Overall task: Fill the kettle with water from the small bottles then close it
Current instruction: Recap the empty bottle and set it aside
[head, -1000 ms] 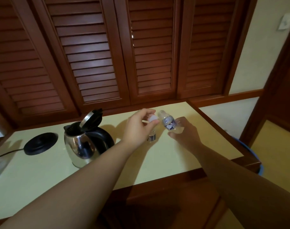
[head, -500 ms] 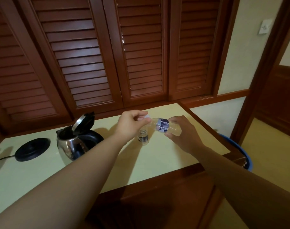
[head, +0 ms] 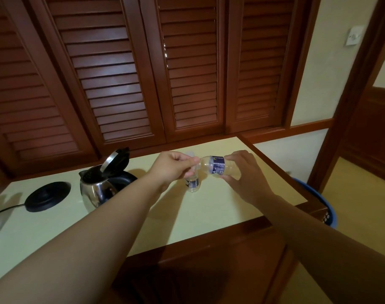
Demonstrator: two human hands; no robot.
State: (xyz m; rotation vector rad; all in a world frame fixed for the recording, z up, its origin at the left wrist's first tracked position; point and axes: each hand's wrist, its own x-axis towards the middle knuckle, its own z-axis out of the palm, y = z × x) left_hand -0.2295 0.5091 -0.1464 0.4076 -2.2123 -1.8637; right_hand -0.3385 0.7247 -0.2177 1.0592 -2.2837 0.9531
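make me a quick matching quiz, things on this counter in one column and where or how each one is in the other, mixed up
Things:
1. shiny steel kettle
2. round black kettle base
3. small clear bottle with blue label
4. second small clear bottle

States:
A. standing upright on the counter
B. lid flipped open
C. held sideways in the right hand
D. bare, left of the kettle, cord attached

Pairs: 1-B, 2-D, 3-C, 4-A

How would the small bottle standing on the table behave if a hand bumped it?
The standing small bottle looks apt to tip: it is narrow and upright on the smooth table. It seems light, being thin clear plastic; how much water it holds is unclear. Once down, its round body would probably roll. The left hand hides its top.
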